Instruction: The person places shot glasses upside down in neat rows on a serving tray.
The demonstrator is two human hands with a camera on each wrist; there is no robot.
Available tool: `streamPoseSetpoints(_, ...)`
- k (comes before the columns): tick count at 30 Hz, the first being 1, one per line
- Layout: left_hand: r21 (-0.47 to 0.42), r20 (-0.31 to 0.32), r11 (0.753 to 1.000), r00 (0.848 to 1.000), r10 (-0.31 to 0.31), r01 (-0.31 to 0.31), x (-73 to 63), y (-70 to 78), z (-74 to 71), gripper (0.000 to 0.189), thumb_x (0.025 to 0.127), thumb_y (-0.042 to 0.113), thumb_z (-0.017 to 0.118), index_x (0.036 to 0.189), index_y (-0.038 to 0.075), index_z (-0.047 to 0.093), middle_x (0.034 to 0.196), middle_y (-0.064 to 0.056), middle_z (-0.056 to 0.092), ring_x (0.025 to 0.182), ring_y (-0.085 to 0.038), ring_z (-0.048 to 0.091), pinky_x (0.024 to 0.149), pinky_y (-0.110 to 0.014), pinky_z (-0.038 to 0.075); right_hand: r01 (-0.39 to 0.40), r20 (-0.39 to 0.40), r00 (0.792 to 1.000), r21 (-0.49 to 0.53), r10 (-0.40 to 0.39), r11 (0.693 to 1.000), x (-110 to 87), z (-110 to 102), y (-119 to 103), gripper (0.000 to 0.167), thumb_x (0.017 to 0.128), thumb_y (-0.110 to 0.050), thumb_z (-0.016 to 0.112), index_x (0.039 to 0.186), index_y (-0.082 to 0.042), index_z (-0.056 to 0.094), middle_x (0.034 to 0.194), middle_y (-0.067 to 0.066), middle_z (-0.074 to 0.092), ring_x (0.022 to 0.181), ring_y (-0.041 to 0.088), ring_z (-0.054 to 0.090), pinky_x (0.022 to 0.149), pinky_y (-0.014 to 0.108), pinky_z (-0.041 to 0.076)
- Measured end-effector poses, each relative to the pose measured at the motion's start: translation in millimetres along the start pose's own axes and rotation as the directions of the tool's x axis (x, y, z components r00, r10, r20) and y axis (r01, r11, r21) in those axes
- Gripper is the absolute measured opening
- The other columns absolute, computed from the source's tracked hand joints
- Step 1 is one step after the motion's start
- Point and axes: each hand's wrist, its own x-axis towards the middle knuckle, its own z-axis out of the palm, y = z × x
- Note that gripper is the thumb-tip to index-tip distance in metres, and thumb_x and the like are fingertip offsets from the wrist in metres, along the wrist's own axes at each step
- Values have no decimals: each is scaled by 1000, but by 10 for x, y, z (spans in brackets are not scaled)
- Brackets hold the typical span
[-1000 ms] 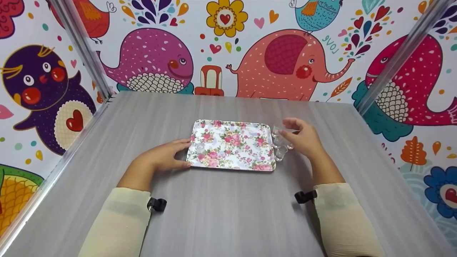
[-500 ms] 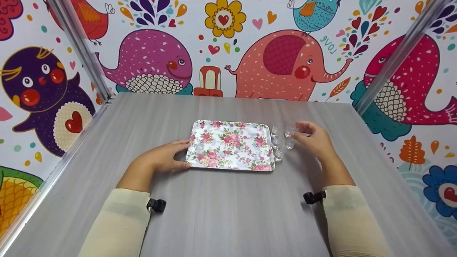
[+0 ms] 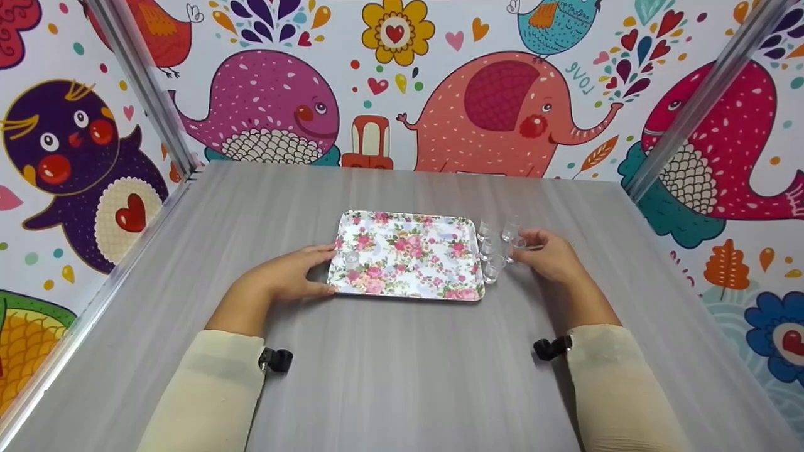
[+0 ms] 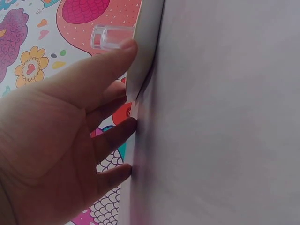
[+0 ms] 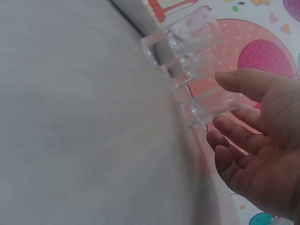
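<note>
My left hand rests against the left side of the flowered tray. In the left wrist view its thumb touches the tray's edge, with the other fingers spread alongside. One small clear shot glass stands on the tray near that hand. Beyond the tray's right edge several similar glasses stand close together. My right hand is at the right of this cluster, its thumb and fingers around a shot glass. That glass is partly hidden by the hand in the head view.
The grey wood-grain table carries the tray and glasses. Behind it rises a wall printed with cartoon animals. Metal posts stand at the back corners. A black wrist camera sits on the right sleeve.
My right hand has drawn back to the right from the cluster, then lowered toward the nearer glass at its right. A glass behind it now stands free. The left hand and tray have stayed put.
</note>
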Motion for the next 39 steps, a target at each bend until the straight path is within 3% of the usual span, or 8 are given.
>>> streamPoseSetpoints(7,-1,-4,1000,1000,5,-5,3,10,-5,85,98,41,77,166,8,39,179,-6,28,166,-37,24,135,-59,23,-35,14,999,-30,36,999,12,66,38,60,91,-22,84,142,2,63,133,25,69,119,32,64,94,28,50)
streamPoseSetpoints(15,-9,-7,1000,1000,5,-5,-6,19,-8,85,98,41,78,166,9,39,179,-5,27,166,-37,24,136,-59,22,-58,-24,998,-60,57,996,28,108,78,49,89,-21,85,131,-1,70,117,16,71,102,25,62,84,26,49)
streamPoseSetpoints(23,-6,-14,1000,1000,19,-19,-3,23,-16,85,98,41,78,165,7,40,179,-6,29,166,-37,25,135,-58,23,-33,-38,999,-76,30,997,34,120,91,43,91,-24,84,126,-2,73,109,12,72,95,20,61,77,21,50)
streamPoseSetpoints(39,-8,-25,1000,1000,13,-13,2,0,-6,85,96,42,81,164,8,44,178,-5,31,166,-37,26,135,-59,24,-101,-61,993,41,103,994,-1,51,-16,39,94,-37,79,119,-9,67,100,5,67,90,22,61,73,26,55)
